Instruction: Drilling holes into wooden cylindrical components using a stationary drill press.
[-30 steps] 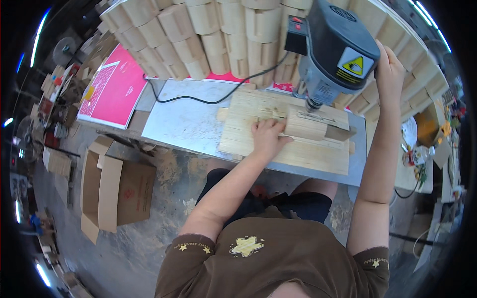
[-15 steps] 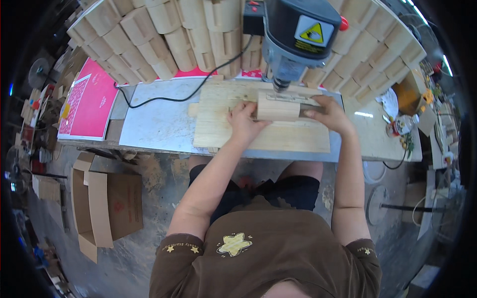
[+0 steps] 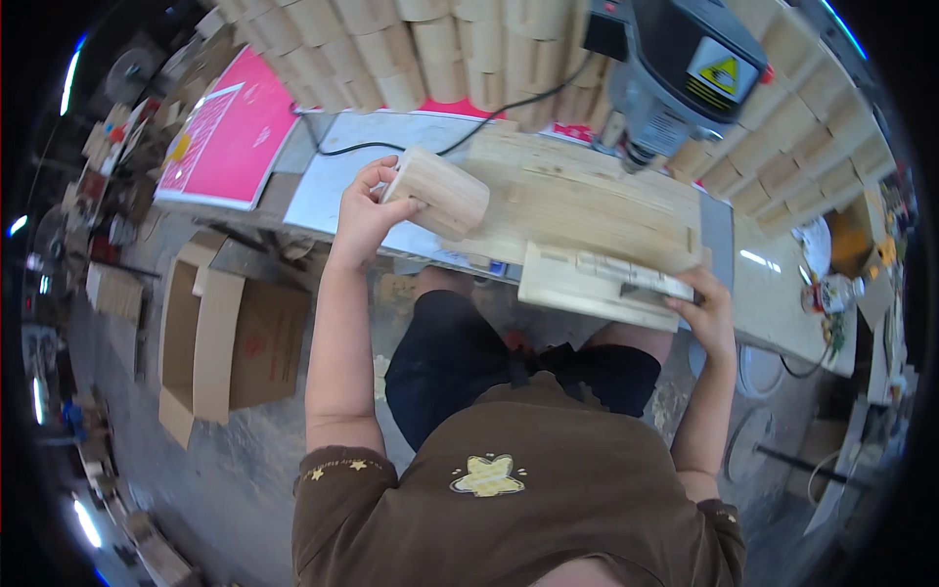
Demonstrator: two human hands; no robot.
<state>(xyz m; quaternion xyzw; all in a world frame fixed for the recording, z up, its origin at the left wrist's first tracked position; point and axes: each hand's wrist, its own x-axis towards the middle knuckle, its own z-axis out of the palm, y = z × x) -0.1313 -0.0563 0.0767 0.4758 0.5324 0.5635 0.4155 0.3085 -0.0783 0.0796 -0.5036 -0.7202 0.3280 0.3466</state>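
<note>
At upper centre-left, our left hand (image 3: 368, 217) pinches a pale, rounded wooden block (image 3: 446, 196) that juts rightward from thumb and fingers, while at centre-right our right hand (image 3: 706, 309) pinches a pale, rectangular wooden fixture (image 3: 572, 283) by its right end.

Block (image 3: 442, 194): smooth matt wood; board (image 3: 577, 291): wood; shirt (image 3: 567, 489): matt cloth; carton (image 3: 262, 347): cardboard.

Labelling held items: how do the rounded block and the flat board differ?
The rounded block, in the left hand, is chunky with a curved side; the flat board, in the right hand, carries a raised strip. The block looks shorter than the board. Both are pale wood.
</note>
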